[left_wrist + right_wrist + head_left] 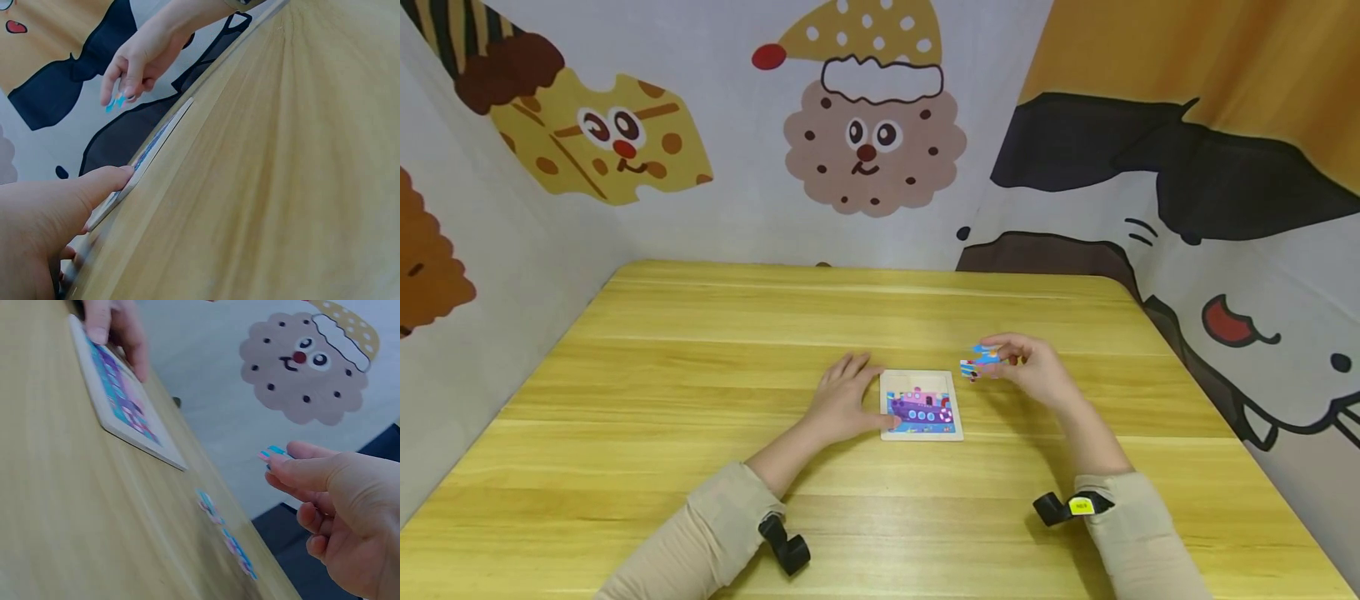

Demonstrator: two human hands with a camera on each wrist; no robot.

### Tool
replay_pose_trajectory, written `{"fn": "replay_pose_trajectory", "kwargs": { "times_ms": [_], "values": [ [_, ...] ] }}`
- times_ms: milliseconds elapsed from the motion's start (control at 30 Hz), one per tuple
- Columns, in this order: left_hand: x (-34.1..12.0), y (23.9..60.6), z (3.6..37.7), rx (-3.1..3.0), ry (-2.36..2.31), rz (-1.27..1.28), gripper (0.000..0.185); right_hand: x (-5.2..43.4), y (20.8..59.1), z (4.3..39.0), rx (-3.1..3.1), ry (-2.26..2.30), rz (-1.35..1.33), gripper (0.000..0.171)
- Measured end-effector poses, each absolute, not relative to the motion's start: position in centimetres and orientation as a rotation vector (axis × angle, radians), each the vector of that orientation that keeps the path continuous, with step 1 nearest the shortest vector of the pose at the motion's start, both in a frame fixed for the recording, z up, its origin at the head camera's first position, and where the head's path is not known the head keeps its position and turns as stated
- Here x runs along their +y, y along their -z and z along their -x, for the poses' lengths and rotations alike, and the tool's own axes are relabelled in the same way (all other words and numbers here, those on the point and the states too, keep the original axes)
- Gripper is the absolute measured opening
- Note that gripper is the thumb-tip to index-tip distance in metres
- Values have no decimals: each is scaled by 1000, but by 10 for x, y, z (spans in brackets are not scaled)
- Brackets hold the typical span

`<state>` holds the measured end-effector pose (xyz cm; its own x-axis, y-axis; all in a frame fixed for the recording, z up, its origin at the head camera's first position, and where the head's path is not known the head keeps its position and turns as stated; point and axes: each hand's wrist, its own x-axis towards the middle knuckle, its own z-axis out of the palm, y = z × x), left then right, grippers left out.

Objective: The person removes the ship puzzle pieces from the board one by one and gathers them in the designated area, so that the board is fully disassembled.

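Note:
A square wooden jigsaw puzzle (921, 408) with a purple and pink ship picture lies flat on the table; bare wood shows along its top. My left hand (848, 400) rests at its left side, the thumb pressing its lower left part and the straight fingers spread towards the upper left corner. To the right of the board, my right hand (1030, 367) pinches a small blue and pink puzzle piece (273, 452) between thumb and fingertips, raised above the table. Below that hand, two loose puzzle pieces (239, 553) in blue and pink lie on the tabletop.
The wood-grain table (700, 333) extends around the board on all sides. Behind it hangs a curtain (730, 233) printed with cartoon food and animal faces. A black wrist camera (786, 546) is strapped on each sleeve.

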<state>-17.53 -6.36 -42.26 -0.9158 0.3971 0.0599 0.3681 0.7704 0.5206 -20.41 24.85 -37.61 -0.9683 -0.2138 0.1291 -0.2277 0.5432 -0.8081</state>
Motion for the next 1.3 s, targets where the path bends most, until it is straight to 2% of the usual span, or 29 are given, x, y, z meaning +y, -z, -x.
{"fn": "replay_pose_trajectory", "kwargs": {
  "times_ms": [767,1300],
  "values": [
    [-64,425,176,2909,-843,-635,91,317,390,210,-2834,-1305,-363,32],
    [-64,422,176,2902,-837,-626,92,321,404,213,-2926,-1229,-309,31]
  ]
}}
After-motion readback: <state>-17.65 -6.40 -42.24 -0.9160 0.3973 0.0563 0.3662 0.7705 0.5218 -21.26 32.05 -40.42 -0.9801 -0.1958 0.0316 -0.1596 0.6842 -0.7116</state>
